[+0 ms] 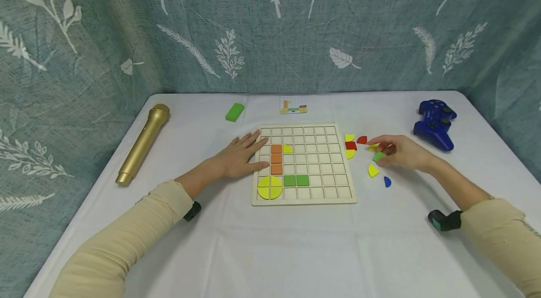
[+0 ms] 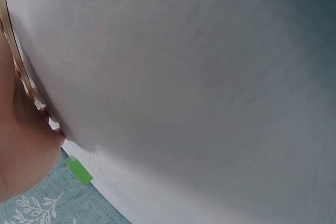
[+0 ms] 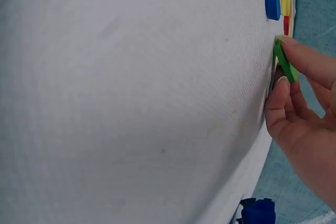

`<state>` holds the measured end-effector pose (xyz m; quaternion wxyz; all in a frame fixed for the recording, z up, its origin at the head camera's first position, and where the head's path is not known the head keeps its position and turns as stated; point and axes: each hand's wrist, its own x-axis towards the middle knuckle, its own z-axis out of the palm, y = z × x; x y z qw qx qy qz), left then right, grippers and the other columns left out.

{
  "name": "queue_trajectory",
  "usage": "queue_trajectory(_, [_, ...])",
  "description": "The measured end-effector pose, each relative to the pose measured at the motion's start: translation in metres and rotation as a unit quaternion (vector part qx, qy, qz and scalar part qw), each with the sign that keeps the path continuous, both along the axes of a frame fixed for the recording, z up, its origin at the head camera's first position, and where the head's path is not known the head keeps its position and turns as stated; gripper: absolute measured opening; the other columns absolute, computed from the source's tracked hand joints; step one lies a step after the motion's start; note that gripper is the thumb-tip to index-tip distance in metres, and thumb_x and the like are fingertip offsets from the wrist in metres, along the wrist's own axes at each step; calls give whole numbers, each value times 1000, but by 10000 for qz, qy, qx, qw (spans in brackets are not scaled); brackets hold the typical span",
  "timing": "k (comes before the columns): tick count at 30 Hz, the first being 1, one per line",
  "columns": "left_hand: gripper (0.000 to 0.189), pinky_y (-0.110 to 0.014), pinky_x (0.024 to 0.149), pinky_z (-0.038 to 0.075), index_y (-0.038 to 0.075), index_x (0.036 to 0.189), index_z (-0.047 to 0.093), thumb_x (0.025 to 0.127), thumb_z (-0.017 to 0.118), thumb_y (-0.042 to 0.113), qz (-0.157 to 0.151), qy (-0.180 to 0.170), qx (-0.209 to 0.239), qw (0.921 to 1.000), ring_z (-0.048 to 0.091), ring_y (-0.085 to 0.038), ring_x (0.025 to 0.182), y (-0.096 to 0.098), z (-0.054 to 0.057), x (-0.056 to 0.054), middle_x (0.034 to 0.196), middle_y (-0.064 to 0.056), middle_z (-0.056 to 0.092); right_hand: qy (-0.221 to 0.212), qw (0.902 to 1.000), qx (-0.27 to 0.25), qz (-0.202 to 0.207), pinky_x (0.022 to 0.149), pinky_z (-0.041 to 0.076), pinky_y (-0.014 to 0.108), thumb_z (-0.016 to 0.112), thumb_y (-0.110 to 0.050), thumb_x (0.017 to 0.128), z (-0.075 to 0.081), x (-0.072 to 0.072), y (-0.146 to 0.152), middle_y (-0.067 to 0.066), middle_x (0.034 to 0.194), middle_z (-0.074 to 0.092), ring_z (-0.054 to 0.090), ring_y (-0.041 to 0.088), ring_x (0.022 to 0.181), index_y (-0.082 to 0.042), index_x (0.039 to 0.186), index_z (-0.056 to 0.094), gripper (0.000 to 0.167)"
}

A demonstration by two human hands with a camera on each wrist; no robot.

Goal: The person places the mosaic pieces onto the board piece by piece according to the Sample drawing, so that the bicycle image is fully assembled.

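A wooden grid board (image 1: 304, 203) lies mid-table. On its left part sit orange squares (image 1: 276, 158), a yellow quarter-circle (image 1: 288, 149), two green squares (image 1: 289, 180) and a yellow circle (image 1: 264, 192) made of quarter pieces. My left hand (image 1: 242, 157) rests on the board's left edge, fingers straight and spread; the left wrist view catches only part of it. To the right of the board, my right hand (image 1: 403, 153) pinches a green square tile (image 3: 285, 62) between thumb and fingers. Around it lie loose red (image 1: 362, 140), yellow (image 1: 373, 171) and blue (image 1: 387, 181) pieces.
A gold microphone (image 1: 143, 145) lies at the left. Behind the board are a green block (image 1: 234, 112) and a small pattern card (image 1: 293, 105). At the right back sits a blue game controller (image 1: 435, 124). A patterned curtain (image 1: 296, 54) hangs behind the table.
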<state>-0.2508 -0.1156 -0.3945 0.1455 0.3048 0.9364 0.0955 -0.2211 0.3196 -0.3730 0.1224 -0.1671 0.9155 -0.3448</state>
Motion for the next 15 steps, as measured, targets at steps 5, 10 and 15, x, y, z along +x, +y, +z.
queue_trajectory(5, [79,-51,113,1,19,155,8,96,37,62,25,-40,-14,10000,-3,-29,144,0,1,0,159,-9,-5,69,9986,349,-392,70,47,29,69,-8,88,3,-1,1,14,104,63,53,25,87,1,117,65,31])
queue_trajectory(10, [80,-51,113,2,17,155,9,95,35,64,15,-27,-7,10000,-2,-30,144,-1,0,-1,159,-10,-4,-278,9937,340,-1034,66,51,28,64,-12,92,8,-2,-1,16,99,63,57,24,80,1,117,64,28])
queue_trajectory(15, [80,-50,113,1,19,155,8,95,34,65,34,-41,-70,10000,-3,-29,144,0,-1,-2,159,-8,-5,-881,9878,-108,-1279,75,54,28,64,-20,93,13,-2,-10,15,104,67,64,20,85,3,124,59,38])
